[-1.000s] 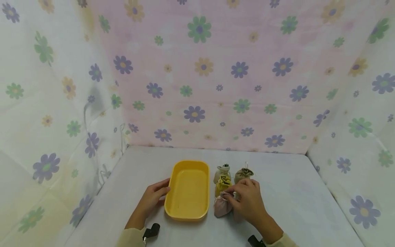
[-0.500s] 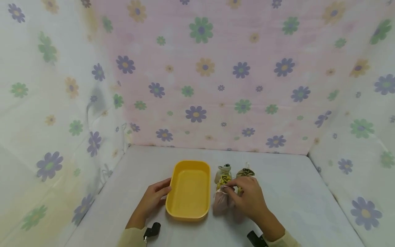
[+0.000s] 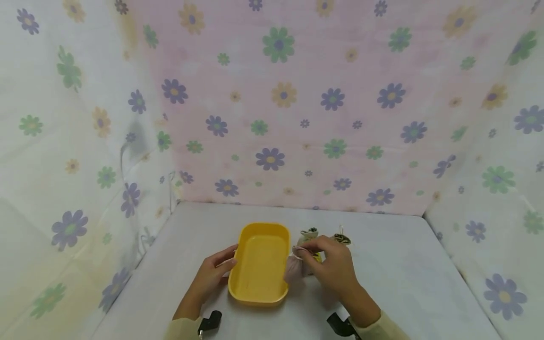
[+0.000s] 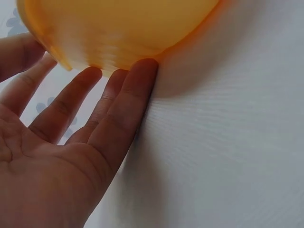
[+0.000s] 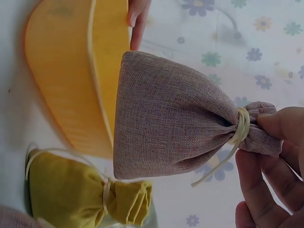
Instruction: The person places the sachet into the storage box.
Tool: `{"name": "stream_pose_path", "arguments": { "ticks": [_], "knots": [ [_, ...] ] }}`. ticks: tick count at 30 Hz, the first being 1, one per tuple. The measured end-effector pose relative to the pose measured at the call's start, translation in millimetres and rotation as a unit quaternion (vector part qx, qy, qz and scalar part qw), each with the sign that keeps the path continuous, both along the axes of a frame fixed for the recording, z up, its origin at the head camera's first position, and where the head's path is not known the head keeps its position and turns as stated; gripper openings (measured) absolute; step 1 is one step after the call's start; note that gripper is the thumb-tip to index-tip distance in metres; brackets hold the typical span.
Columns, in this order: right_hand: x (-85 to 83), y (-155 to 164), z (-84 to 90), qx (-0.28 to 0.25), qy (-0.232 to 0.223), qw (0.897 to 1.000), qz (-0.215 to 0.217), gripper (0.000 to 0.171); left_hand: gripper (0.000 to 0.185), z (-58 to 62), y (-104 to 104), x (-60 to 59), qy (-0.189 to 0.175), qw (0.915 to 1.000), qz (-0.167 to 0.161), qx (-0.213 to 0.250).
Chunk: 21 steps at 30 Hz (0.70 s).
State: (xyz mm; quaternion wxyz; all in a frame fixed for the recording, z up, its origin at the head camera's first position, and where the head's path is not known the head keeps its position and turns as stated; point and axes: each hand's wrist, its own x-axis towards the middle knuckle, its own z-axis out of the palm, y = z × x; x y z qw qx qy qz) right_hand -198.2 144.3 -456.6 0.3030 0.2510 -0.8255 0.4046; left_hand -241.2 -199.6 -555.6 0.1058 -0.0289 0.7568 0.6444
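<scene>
The flat white table (image 3: pixel 403 278) lies in front of me, closed in on three sides by the pale cloth backdrop printed with purple, green and yellow flowers (image 3: pixel 297 104). On the table sits the oblong yellow plastic tray (image 3: pixel 260 262), its long side running away from me. My left hand (image 3: pixel 211 276) rests against the tray's left wall, fingers (image 4: pixel 118 104) straight and relaxed, their tips touching the rim and outer wall, gripping nothing. My right hand (image 3: pixel 329 264) pinches the gathered neck of the mauve linen drawstring pouch (image 3: pixel 293 268), thumb and fingers closed on the part just above its cream tie. The pouch hangs from that pinch just beside the tray's right rim, lifted off the table, its body close against the tray's outer wall. Behind and under my hand lie the other small pouches: the mustard-yellow cloth pouch (image 5: pixel 71 194) on the table next to the tray, the cream pouch (image 3: pixel 309 233) farther back, and the olive-brown pouch (image 3: pixel 342 238) to its right.
</scene>
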Motion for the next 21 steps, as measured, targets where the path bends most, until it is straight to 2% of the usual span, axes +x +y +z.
{"name": "stream_pose_path", "arguments": {
  "ticks": [5, 15, 21],
  "knots": [
    [-1.7, -13, 2.3, -0.015, -0.014, 0.999, 0.028, 0.011, 0.048, -0.3, 1, 0.5, -0.001, 1.0, 0.004, 0.005],
    [-5.8, -36, 5.7, 0.004, 0.002, 1.0, 0.023, 0.01, 0.053, -2.6, 2, 1.4, 0.01, 0.9999, 0.002, 0.012],
    [-6.7, -52, 5.4, 0.032, -0.05, 0.998, 0.012, 0.01, 0.053, -3.2, 2, 3.5, 0.005, 1.0, 0.006, 0.006]
  ]
}}
